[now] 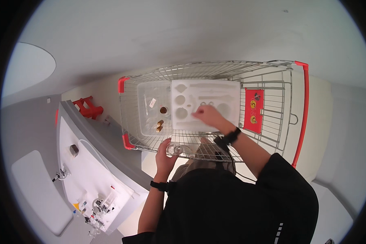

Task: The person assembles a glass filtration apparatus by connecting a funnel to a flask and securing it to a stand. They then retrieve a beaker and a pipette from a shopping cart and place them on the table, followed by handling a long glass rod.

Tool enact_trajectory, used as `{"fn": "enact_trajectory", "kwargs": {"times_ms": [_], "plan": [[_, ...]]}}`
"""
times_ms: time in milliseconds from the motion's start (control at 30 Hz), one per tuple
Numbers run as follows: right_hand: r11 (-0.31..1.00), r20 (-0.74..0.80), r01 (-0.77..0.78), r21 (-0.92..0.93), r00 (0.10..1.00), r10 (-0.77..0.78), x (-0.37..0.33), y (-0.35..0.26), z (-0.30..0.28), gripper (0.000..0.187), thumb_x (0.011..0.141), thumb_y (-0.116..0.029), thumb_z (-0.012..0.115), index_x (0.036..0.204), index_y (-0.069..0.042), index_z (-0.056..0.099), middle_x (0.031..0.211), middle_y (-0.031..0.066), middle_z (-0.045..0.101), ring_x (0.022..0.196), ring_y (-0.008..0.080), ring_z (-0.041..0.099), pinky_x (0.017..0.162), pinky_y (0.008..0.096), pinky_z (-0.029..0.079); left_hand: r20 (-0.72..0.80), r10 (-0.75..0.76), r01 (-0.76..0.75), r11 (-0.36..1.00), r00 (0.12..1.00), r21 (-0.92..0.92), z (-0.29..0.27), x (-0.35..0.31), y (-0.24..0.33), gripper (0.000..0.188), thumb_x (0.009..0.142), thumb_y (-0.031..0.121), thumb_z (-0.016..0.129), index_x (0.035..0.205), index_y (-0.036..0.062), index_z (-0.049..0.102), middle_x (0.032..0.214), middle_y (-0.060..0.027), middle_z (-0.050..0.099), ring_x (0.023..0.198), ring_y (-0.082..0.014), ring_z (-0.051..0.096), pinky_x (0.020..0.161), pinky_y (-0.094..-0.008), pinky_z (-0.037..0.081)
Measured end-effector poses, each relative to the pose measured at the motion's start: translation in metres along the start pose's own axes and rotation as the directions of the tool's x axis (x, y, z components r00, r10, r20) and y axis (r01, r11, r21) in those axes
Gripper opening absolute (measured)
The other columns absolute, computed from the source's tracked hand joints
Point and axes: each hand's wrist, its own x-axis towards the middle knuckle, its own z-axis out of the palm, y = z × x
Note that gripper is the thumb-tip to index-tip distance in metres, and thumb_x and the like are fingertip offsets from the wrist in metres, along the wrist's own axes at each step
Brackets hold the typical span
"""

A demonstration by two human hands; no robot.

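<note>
In the left hand, clasped at about that hand's 2 o'clock: a clear glass vessel, seen against the near wires of a shopping cart. From the right hand, between 7 and 8 o'clock to the same vessel, and well apart from it. Poised above a white foam tray in the cart, with fingers bunched; impossible to tell whether gripping anything or touching the foam. Cut into the tray: round hollows and long slots, with one hollow at 9 o'clock from the right fingertips. Beside the tray at 9 o'clock: a clear plastic bin containing a brown round item and, between 5 and 6 o'clock, small gold-coloured pieces. At the cart's 3 o'clock end, a red handle. Toward 8 o'clock, a white bench.
</note>
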Motion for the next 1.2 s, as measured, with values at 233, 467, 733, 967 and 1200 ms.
{"fn": "enact_trajectory", "kwargs": {"times_ms": [233,467,733,967,1200], "plan": [[0.897,-0.403,-0.295,-0.329,0.903,0.149,0.100,0.147,0.066,0.033,0.083,-0.035,0.058,0.088,-0.005,0.067,0.091,0.0150,0.068,0.091,0.0338,0.064,0.076,0.0441,0.051,-0.022,-0.094,0.093,0.995,0.995,-0.023,-0.026,-0.013,-0.004,0.057,0.068,0.009,0.081,0.118,0.0054,0.055,0.120,-0.0141,0.063,0.107,-0.0312,0.063,0.091,-0.0373,0.051],[0.862,-0.471,-0.416,-0.289,0.846,0.251,0.121,0.144,0.093,0.028,0.083,-0.032,0.055,0.087,-0.007,0.068,0.092,0.0159,0.068,0.087,0.0358,0.065,0.074,0.0464,0.052,-0.149,-0.195,0.188,0.980,0.970,-0.059,-0.036,-0.044,-0.013,0.056,0.066,0.006,0.081,0.117,0.0057,0.057,0.115,-0.0126,0.065,0.104,-0.0284,0.064,0.090,-0.0366,0.051],[0.772,-0.518,-0.561,-0.299,0.775,0.362,0.146,0.151,0.107,0.021,0.085,-0.027,0.056,0.086,-0.012,0.071,0.090,0.0117,0.070,0.085,0.0326,0.068,0.069,0.0433,0.054,-0.222,-0.255,0.249,0.967,0.941,-0.059,-0.043,-0.069,-0.025,0.056,0.065,0.005,0.081,0.116,0.0060,0.057,0.114,-0.0123,0.065,0.104,-0.0284,0.064,0.090,-0.0364,0.051],[0.788,-0.505,-0.514,-0.339,0.806,0.309,0.149,0.147,0.102,0.020,0.084,-0.022,0.055,0.085,-0.010,0.071,0.089,0.0144,0.070,0.084,0.0347,0.067,0.069,0.0438,0.054,-0.249,-0.277,0.266,0.961,0.928,-0.078,-0.043,-0.078,-0.030,0.056,0.065,0.005,0.081,0.115,0.0060,0.057,0.114,-0.0123,0.065,0.103,-0.0283,0.064,0.089,-0.0365,0.051],[0.855,-0.470,-0.359,-0.373,0.868,0.159,0.100,0.119,0.071,0.024,0.080,-0.026,0.059,0.085,-0.006,0.070,0.090,0.0164,0.069,0.086,0.0354,0.066,0.071,0.0448,0.052,-0.233,-0.245,0.229,0.969,0.941,-0.093,-0.043,-0.071,-0.024,0.055,0.065,0.006,0.081,0.114,0.0058,0.057,0.114,-0.0120,0.065,0.103,-0.0276,0.064,0.089,-0.0359,0.051]]}}
